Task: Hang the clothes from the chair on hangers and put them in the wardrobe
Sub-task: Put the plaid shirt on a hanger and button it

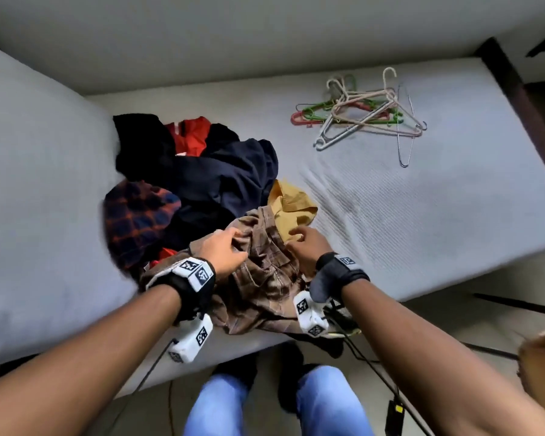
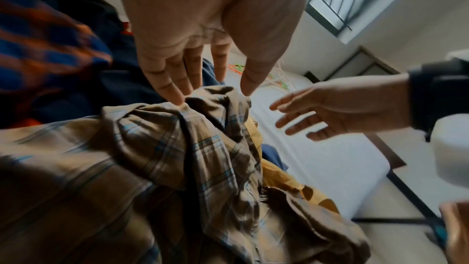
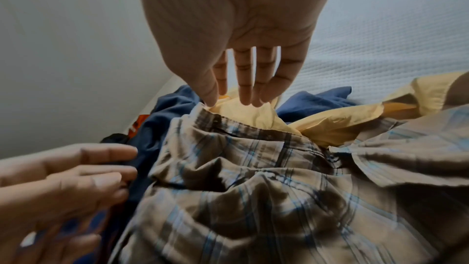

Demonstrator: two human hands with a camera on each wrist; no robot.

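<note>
From the head view, a brown plaid shirt (image 1: 258,278) is seen at the near edge of a pale mattress (image 1: 422,196), on the near side of a heap of clothes (image 1: 202,184). The left hand (image 1: 224,250) is laid on its left folds with fingers bent; whether cloth is pinched cannot be told here. The right hand (image 1: 306,243) is placed at the shirt's far right edge, beside a yellow garment (image 1: 293,199). A tangle of hangers (image 1: 359,114) is seen well apart, far right on the mattress.

In the left wrist view, the left hand's fingertips (image 2: 177,98) are shown touching a raised fold of the shirt, fingers nearly straight and spread, nothing clamped. The right hand (image 2: 330,107) is held open just beside the cloth.

In the right wrist view, the right hand's fingertips (image 3: 246,99) are shown straight, resting at the yellow cloth just past the shirt's stitched edge (probably a placket or collar band).

The step is judged to be lifting this shirt off the heap. It would be done well if the collar were found first and both shoulders taken, so the yellow garment is not dragged along. The shirt is crumpled; its long axis seems to run near to far, the stitched edge pointing far, though this is uncertain.
</note>
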